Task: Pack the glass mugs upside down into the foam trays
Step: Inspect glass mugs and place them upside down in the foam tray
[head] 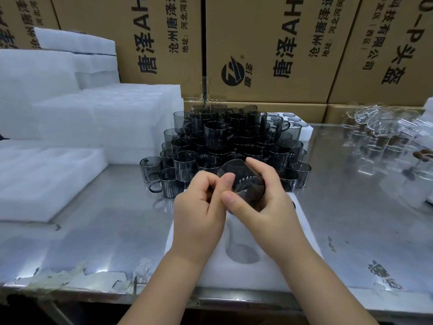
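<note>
A dark smoked-glass mug (243,181) is held tilted above a white foam tray (236,275) at the table's near edge. My right hand (264,207) grips the mug's body from the right and below. My left hand (201,209) meets it from the left, its thumb and fingertips pinching the mug's side. One round tray pocket (242,253) shows open under my wrists; the other pockets are hidden by my hands. Behind the hands rises a heap of several dark glass mugs (225,141), stacked upright in layers.
Stacks of white foam trays (77,123) fill the left side of the steel table (105,221). Another foam tray (302,131) lies behind the heap. Clear glassware (384,130) crowds the right. Cardboard boxes (269,48) form a wall at the back.
</note>
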